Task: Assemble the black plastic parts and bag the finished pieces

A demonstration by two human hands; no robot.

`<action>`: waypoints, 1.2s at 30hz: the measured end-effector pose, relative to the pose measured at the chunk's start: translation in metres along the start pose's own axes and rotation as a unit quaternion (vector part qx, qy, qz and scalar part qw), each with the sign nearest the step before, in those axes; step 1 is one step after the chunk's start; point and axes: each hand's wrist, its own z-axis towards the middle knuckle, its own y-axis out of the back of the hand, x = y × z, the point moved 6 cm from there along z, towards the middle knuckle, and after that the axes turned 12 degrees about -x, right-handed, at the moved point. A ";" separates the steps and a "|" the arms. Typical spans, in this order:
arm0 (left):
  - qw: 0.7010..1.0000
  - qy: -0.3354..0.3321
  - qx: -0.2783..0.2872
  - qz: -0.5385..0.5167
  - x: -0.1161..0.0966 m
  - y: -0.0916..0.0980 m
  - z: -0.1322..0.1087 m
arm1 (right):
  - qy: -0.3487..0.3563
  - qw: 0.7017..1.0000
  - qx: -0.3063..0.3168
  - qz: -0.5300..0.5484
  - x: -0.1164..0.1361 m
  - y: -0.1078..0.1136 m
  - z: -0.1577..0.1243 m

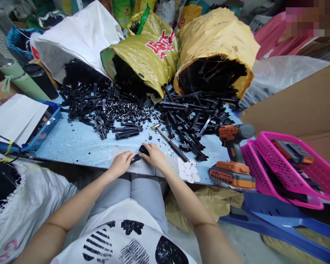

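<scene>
the small black part (pixel 141 153) sits at the near edge of the light blue table (pixel 79 145), held between both hands, and most of it is hidden under the fingers, so its shape is hard to make out. the left hand (pixel 121 163) pinches its near end with fingers curled together; the right hand (pixel 154 155) covers the far end, fingers pressed close over it. three sacks lie tipped open at the back: a white sack (pixel 79 36), a green-yellow sack (pixel 143 55) and a tan sack (pixel 217 40), each spilling black plastic parts (pixel 104 102) far too tangled to count. one hammer (pixel 169 141) lies just beyond the right hand. about seven white discs (pixel 189 171) cluster beside the right wrist, perhaps more. one orange drill (pixel 232 154) stands to the right, near two stacked pink baskets (pixel 286 165), cut off by the frame edge. one blue basket (pixel 48 124) at left is half covered by white paper (pixel 15 117). two bottles (pixel 27 79) stand behind it.
</scene>
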 end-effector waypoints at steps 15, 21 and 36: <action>0.936 -0.178 0.110 0.282 0.065 0.021 0.110 | 0.243 0.952 0.046 -0.179 0.030 -0.040 0.101; 0.937 -0.179 0.107 0.280 0.061 0.017 0.117 | 0.246 0.954 0.082 -0.150 0.023 -0.045 0.110; 0.970 -0.107 -0.056 0.211 0.027 0.026 0.064 | 0.143 0.985 -0.010 -0.092 0.000 0.020 0.039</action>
